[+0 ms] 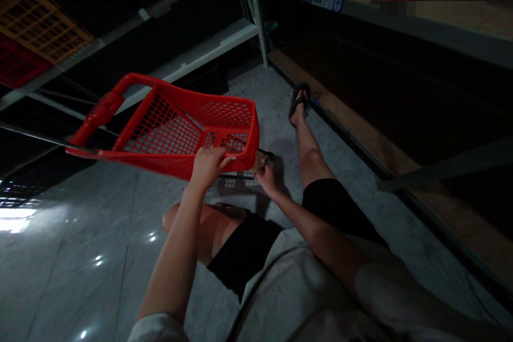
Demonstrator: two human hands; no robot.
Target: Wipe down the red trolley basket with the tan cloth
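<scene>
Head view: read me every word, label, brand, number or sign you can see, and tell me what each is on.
No text can be read for certain.
Blue-and-white label on the upper right shelf's edge: barcode-like stripes and an arrow-like mark; any lettering is too small and blurred.
Red cart: no lettering that I can make out.
Top right is pixelated, so unreadable.

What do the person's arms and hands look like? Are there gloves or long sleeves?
No gloves! The left hand and right hand are bare, and I see no watch or bracelet. The sleeves aren't long either: the left sleeve and right sleeve are short and pale greyish, with no pattern that I can see. It's dim, so their exact shade is hard to tell.
</scene>
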